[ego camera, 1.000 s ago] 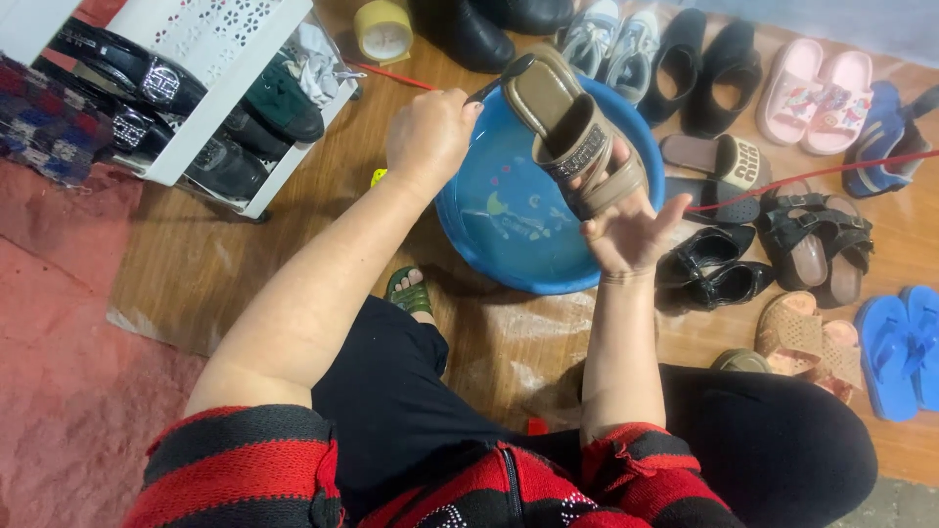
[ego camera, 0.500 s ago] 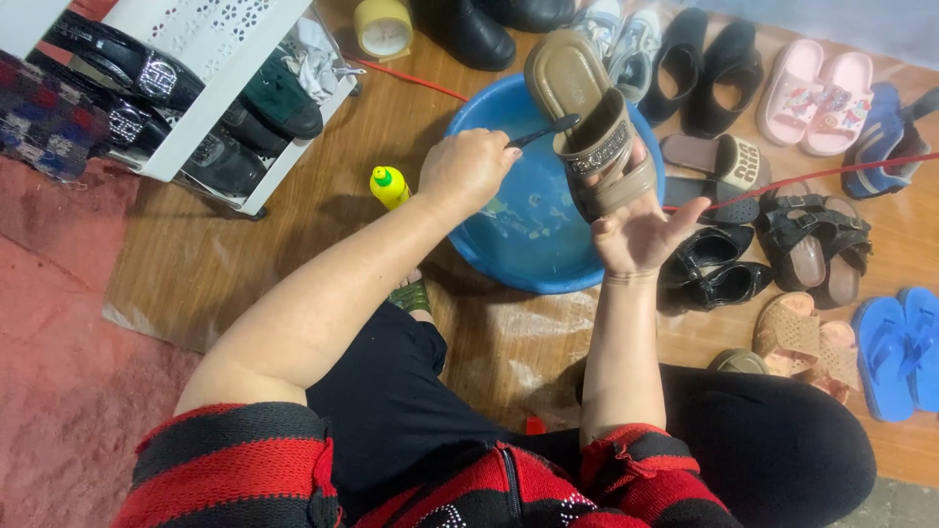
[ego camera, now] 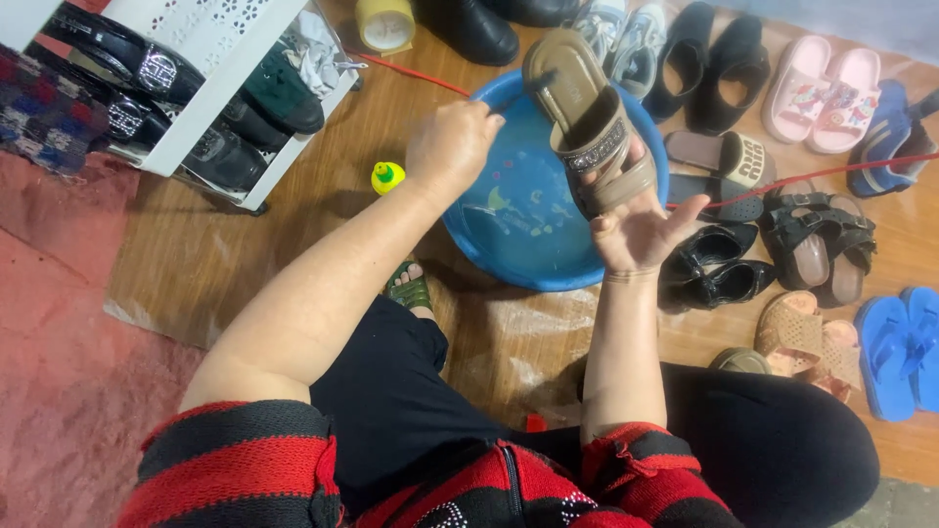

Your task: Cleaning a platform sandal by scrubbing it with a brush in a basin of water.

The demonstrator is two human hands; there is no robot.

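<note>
Over a wooden floor and blue plastic basin, the right hand cradles a light, stiff, probably wet-slick tan strappy sandal by its heel end, while the left hand pinches a thin dark brush.

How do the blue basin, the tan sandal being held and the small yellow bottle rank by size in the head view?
1. blue basin
2. tan sandal, though it is held nearer the camera
3. yellow bottle
</note>
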